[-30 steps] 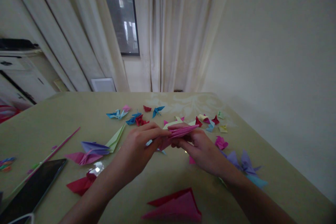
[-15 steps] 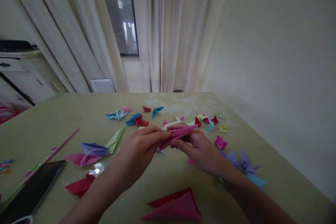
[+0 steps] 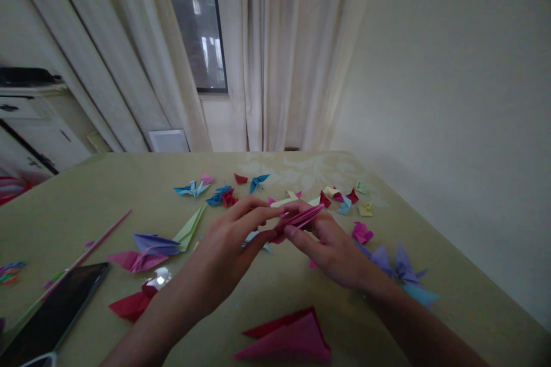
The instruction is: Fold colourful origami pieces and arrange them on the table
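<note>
Right hand [image 3: 331, 243] is pinching the pink paper [image 3: 303, 217] over the table's [image 3: 206, 332] middle, left hand [image 3: 228, 238] is holding thumb and fingers apart at its left end, and red paper [image 3: 297, 338] is lying toward the near edge!

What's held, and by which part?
Pink folded paper: the right hand holds it around the middle, thumb on the near side. The left hand is at its left end; can't tell whether it's pinching.
</note>
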A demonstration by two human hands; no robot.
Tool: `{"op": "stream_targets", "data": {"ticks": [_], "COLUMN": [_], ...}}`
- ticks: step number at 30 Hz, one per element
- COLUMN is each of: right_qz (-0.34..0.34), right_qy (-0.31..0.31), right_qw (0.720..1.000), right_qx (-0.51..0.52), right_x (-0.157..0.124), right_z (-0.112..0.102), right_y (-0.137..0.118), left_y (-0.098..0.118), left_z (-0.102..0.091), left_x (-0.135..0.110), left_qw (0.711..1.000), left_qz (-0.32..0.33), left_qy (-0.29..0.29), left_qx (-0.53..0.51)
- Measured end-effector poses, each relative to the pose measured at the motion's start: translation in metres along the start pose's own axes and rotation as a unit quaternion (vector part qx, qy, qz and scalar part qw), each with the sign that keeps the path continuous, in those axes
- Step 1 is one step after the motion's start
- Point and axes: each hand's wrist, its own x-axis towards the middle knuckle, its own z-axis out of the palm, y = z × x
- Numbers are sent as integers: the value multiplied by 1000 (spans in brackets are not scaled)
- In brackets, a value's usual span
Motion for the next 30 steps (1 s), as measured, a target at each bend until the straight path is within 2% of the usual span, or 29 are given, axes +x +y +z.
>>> {"op": "stream_targets", "data": {"ticks": [2,4,7,10,13,15,17,20,22,26,30], "right_qz": [-7,-13,5,43,43,46,55,56,48,32,16], "right_qy": [-2,-13,-83,-139,-199,-235,-243,-236,-238,-235,-235], "right_qw": [1000,1000,995,984,967,951,939,925,917,915,921], "right_qx": [-12,-24,-55,-106,-156,-194,-237,-294,-317,-326,-310], "right_x": [1,1,-1,-2,-3,-3,-3,-4,-4,-1,1], "right_z": [0,0,-2,-5,-8,-9,-8,-9,-10,-12,-12], "right_y": [-4,-8,-13,-14,-12,-9,-5,2,7,11,10], "left_y": [1,2,4,4,4,4,5,8,10,13,5], "left_z": [0,1,2,1,-1,-1,3,12,19,40,75], "left_x": [-1,-2,-5,-5,-5,-8,-15,-33,-46,-73,-95], "left_qw": [1000,999,995,994,991,983,963,919,903,898,897], "left_qz": [-9,-19,-37,-52,-76,-99,-132,-181,-198,-199,-197], "left_qy": [-2,-32,-81,-95,-107,-143,-210,-317,-354,-382,-378], "left_qx": [-4,-26,-43,-22,12,53,104,149,143,91,115]}}
